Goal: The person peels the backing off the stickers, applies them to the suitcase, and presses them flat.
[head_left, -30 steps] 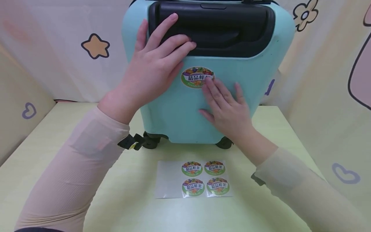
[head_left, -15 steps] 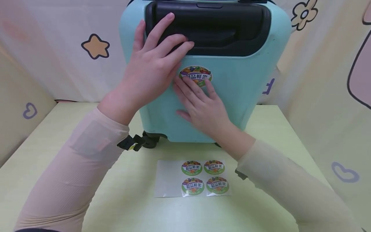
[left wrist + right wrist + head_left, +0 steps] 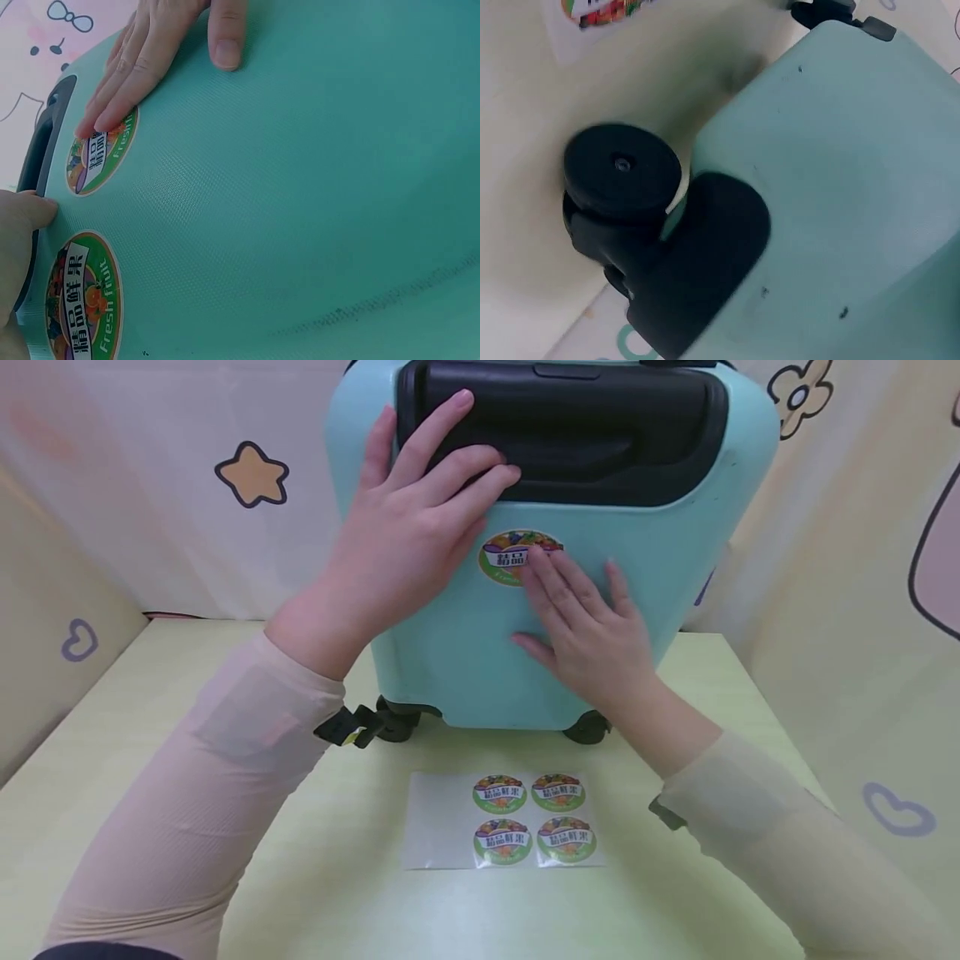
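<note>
A mint-green suitcase (image 3: 457, 652) with a black handle panel (image 3: 592, 435) stands upright on the table. My left hand (image 3: 420, 527) rests against its upper left, fingers spread onto the black panel. My right hand (image 3: 588, 639) lies nearly flat on the front, its straight fingertips over the right part of an oval fruit sticker (image 3: 501, 560). Seen from the left wrist, those fingers cover part of that sticker (image 3: 86, 176). A second fruit sticker (image 3: 84, 300) on the suitcase shows beside my left hand (image 3: 19, 232); in the head view it is hidden.
On the pale table (image 3: 337, 893), in front of the suitcase, lies a backing sheet (image 3: 438, 827) bearing several more oval stickers (image 3: 502, 842). Black wheels (image 3: 587, 727) support the suitcase. Patterned cloth walls (image 3: 150, 485) enclose the table at the back and sides.
My right hand slid left across the sticker's lower part, then back right to its right part. My left hand has stayed in place on the suitcase.
</note>
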A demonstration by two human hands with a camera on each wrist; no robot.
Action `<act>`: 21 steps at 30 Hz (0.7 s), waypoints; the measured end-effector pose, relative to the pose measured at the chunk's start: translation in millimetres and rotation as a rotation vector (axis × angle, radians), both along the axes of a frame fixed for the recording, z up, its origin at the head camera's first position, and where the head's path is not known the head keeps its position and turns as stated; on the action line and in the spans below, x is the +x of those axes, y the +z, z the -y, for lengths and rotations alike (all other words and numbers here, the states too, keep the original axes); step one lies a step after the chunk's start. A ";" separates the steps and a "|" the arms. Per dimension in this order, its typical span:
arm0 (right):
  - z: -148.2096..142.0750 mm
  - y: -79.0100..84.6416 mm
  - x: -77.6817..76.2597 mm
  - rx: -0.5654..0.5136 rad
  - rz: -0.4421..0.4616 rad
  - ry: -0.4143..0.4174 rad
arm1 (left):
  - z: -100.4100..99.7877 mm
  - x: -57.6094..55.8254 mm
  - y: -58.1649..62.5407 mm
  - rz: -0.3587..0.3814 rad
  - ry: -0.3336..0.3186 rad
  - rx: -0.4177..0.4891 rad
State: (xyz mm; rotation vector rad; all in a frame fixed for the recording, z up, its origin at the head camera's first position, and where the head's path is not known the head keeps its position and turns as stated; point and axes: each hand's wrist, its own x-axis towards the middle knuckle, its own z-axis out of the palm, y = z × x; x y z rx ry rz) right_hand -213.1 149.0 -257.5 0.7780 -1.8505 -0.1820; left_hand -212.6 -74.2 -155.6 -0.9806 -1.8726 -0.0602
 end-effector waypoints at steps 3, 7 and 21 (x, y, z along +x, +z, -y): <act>-2.3 -2.8 2.0 -0.048 -0.023 -0.024 | -4.4 1.0 -0.1 -0.004 0.003 0.008; 6.2 -6.7 4.7 -0.068 -0.036 -0.057 | -8.4 2.8 0.0 -0.007 0.020 0.007; 21.2 17.3 -2.5 -0.043 -0.006 -0.040 | -7.8 3.1 -1.9 -0.011 0.046 0.013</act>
